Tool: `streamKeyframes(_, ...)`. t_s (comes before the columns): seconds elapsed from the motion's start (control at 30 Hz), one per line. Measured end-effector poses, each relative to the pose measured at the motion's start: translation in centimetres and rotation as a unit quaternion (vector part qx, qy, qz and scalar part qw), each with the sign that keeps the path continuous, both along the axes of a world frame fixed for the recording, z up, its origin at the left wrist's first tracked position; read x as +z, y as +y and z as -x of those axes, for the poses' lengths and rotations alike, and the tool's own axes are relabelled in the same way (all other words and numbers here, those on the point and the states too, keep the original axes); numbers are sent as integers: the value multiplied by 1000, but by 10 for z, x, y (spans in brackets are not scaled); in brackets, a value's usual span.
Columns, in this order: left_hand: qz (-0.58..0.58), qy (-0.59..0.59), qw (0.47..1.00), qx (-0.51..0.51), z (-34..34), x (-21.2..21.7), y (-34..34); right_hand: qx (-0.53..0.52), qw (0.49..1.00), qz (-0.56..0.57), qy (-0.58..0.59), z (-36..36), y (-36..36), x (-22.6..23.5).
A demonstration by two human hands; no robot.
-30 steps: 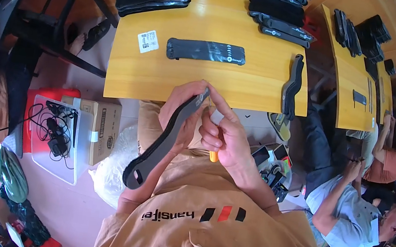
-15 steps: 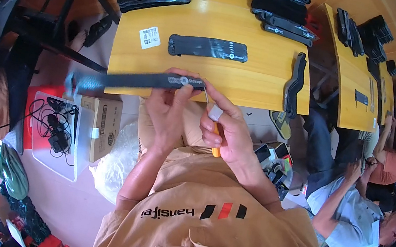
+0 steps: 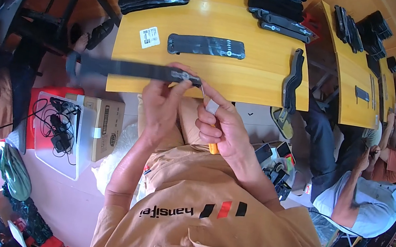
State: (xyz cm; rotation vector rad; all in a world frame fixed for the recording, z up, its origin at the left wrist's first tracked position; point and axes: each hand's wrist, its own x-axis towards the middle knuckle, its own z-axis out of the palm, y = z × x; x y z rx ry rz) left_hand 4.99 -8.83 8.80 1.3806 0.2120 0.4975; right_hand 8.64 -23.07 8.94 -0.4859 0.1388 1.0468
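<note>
Pinching the black strap (image 3: 136,70) near its right end, the left hand (image 3: 159,104) is holding it by the front edge of the yellow wooden table (image 3: 257,83), its far end blurring leftward. The right hand (image 3: 226,128) is clenching a yellow-handled tool (image 3: 213,148), whose thin metal shaft is pointing at that strap end; whether they are touching, the view is not showing. Another black strap (image 3: 208,47) is lying flat on the table, beside a white label (image 3: 149,37)

The person's two hands (image 3: 159,106) (image 3: 223,128) hold one dark strap (image 3: 133,69) and one yellow-handled tool (image 3: 213,148); one near table (image 3: 257,81) bears one white label (image 3: 149,37). There is one cable-filled bin (image 3: 78,156).
</note>
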Motion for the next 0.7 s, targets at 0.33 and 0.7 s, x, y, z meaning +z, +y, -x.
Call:
streamKeyframes(0.33, 181, 5, 983, 10, -1, 1, -17, -88, 949, 191, -236, 10, 5, 10)
streamKeyframes(0.7, 26, 43, 999, 10, 2, -2, -13, -101, 879, 259, -387, 1, -4, -3)
